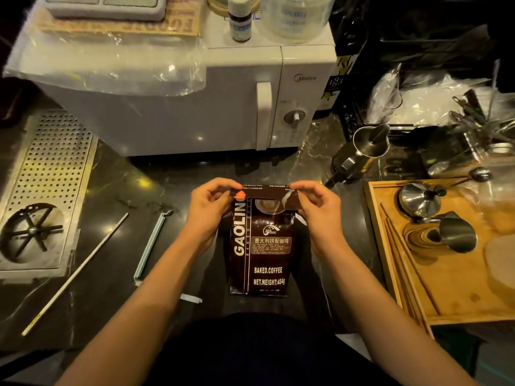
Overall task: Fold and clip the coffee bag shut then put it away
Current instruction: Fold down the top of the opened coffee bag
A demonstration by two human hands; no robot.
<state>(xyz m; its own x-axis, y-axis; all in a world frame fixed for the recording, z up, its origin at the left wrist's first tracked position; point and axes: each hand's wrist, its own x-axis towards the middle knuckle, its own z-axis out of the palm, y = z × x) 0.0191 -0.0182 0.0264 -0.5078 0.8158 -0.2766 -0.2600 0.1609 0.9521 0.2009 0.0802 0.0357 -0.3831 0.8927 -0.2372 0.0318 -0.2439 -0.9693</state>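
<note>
brown coffee bag point(262, 246) flat on the dark counter point(156, 190), top folded over. left hand point(207, 207) and right hand point(317, 210) pinching opposite ends of the fold. pale green clip point(152, 243) and white rod point(75, 274) lying apart, left of bag.

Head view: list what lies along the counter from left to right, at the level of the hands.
Perforated drain tray → white stick → pale green bag clip → left hand → coffee bag → right hand → wooden tray.
</note>
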